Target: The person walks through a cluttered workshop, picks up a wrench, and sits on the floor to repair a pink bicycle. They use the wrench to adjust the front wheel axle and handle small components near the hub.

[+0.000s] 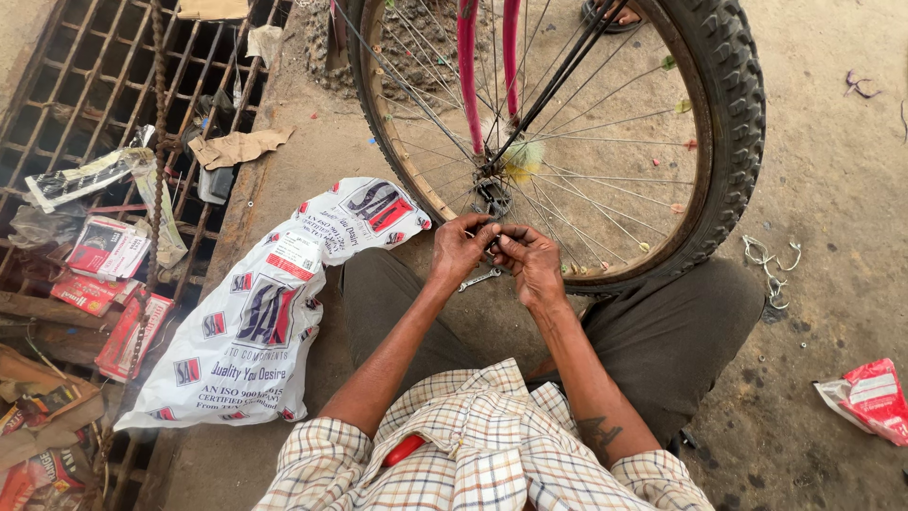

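A person squats on a concrete floor (pixel 832 189) before a bicycle wheel (pixel 567 142). The left hand (pixel 461 248) and right hand (pixel 530 260) meet fingertip to fingertip just below the wheel hub (pixel 492 194), each grip closed, pinching a small part too tiny to identify. A spanner (pixel 480 278) lies on the floor just beneath the hands, untouched. A printed white plastic bag (pixel 265 312) lies to the left beside a metal grate (pixel 113 114). The pinched part looks easy to drop; it could roll toward the grate and be lost.
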The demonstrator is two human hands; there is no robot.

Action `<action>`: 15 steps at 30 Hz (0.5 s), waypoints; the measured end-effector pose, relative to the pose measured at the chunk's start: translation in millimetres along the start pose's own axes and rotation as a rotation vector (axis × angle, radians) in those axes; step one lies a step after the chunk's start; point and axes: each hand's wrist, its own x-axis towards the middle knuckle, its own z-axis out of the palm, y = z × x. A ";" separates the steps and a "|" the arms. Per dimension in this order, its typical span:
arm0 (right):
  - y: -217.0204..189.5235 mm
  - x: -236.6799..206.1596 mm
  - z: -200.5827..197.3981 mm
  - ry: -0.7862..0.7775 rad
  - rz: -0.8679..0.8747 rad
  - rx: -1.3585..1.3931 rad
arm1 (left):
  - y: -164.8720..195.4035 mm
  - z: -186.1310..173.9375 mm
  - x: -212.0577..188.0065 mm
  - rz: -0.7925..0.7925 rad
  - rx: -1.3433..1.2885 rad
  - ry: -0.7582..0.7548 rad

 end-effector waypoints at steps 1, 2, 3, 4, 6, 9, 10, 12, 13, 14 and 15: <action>0.8 -0.5 -1.2 0.013 -0.005 -0.010 | 0.7 0.0 -0.4 -0.031 -0.011 -0.001; 1.9 -1.4 -2.2 -0.005 -0.026 -0.035 | 1.2 -0.5 -0.7 -0.050 -0.043 -0.021; 2.6 -2.6 -3.4 -0.020 -0.042 -0.061 | 1.5 -0.8 -1.4 -0.076 -0.077 -0.040; 3.3 -3.4 -3.9 -0.041 -0.066 -0.087 | 1.8 -1.1 -1.6 -0.091 -0.111 -0.058; 4.1 -4.6 -3.8 -0.032 -0.097 -0.118 | 2.1 -1.4 -1.7 -0.057 -0.100 -0.069; 1.4 -4.1 -3.3 0.012 -0.063 -0.053 | 2.3 -1.6 1.9 -0.084 -0.086 -0.091; -1.0 -3.3 -4.1 0.032 -0.038 -0.012 | 2.2 -1.5 4.0 -0.107 -0.081 -0.099; -5.3 -3.2 -7.0 0.081 0.004 0.049 | 0.5 -3.1 9.3 -0.185 -0.383 -0.154; -7.3 -3.7 -9.2 0.107 0.024 0.081 | -1.1 -4.4 11.9 -0.224 -0.532 -0.178; -9.3 -3.6 -11.5 0.117 -0.004 0.080 | -2.7 -7.2 16.3 -0.255 -0.555 -0.134; -10.1 -5.5 -14.1 0.137 -0.019 0.078 | -5.5 -9.7 17.6 -0.302 -0.577 -0.090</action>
